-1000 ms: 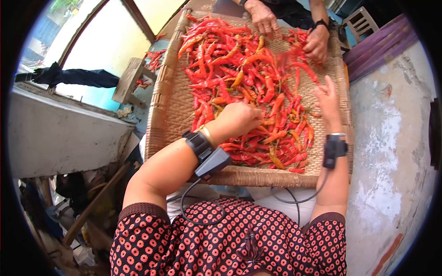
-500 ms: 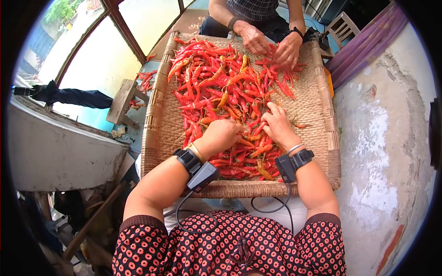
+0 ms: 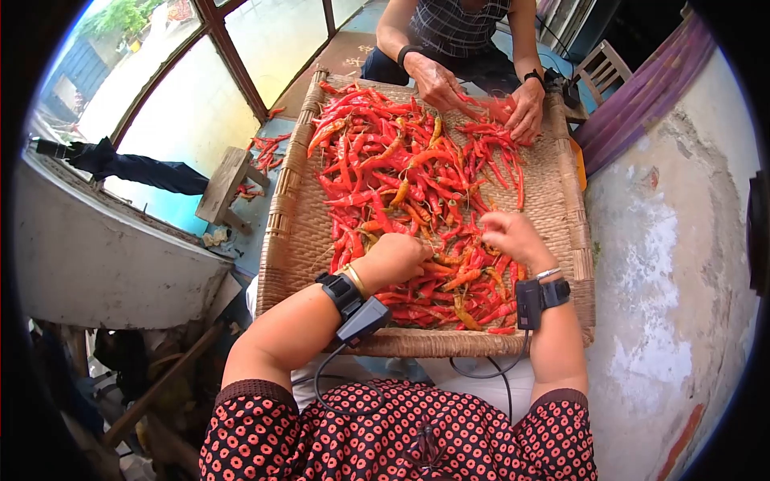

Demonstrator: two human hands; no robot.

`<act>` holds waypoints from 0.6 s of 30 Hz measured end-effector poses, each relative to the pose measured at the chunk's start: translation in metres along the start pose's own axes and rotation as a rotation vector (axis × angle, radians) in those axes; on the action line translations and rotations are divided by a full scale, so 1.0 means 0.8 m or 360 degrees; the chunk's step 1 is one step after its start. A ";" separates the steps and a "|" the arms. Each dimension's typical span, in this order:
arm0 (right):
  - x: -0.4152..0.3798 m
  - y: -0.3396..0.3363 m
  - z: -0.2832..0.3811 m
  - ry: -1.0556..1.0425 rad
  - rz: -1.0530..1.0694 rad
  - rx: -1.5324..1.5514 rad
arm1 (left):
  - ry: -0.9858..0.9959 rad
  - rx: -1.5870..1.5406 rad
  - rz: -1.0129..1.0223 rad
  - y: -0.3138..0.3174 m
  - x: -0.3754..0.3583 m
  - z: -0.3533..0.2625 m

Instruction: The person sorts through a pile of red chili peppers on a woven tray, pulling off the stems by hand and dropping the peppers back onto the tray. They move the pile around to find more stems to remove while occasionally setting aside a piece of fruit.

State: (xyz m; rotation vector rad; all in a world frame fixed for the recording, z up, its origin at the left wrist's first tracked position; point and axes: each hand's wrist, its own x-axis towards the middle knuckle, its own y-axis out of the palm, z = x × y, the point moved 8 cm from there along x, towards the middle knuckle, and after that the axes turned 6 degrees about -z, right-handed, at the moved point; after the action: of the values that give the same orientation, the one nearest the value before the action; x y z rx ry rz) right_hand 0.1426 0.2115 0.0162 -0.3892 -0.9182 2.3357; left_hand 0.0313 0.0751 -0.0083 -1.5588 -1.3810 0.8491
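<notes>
A heap of red chili peppers (image 3: 377,160), a few of them orange or yellowish, covers much of a shallow woven tray (image 3: 553,192). My left hand (image 3: 397,258) rests low over the heap's near part, fingers curled closed; its fingertips are partly hidden, so what they pinch cannot be made out. My right hand (image 3: 517,239) hovers at the heap's right edge with bent fingers drawn together, and anything between them is too small to tell. Each of my wrists carries a bracelet and a strapped black device with a cable.
Across the tray, another person's hands (image 3: 525,112) handle chili peppers at the far right corner. Left of the tray stand a wooden stool (image 3: 224,191) and a folded dark umbrella (image 3: 152,171), with more peppers on the floor. A worn wall (image 3: 650,264) runs along the right.
My right hand has drawn back to the right, away from my left hand, and its fingers have curled. The other person's hands have moved apart. The whole view has shifted slightly.
</notes>
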 end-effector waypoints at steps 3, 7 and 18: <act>-0.021 0.063 0.015 -0.0037 0.0654 -0.0022 | -0.0030 -0.0010 0.0006 0.006 0.000 0.005; -0.029 0.094 0.027 -0.0368 0.0751 -0.0771 | -0.0011 0.0017 -0.0063 0.006 0.000 0.005; -0.013 0.016 0.002 0.0120 0.0407 0.0465 | -0.0053 -0.0096 -0.0059 -0.034 -0.001 -0.014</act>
State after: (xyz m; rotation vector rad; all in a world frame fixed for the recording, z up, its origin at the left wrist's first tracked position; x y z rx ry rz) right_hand 0.1449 0.1965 0.0093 -0.4924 -0.5037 2.6187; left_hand 0.0303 0.0732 0.0206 -1.5658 -1.4675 0.8211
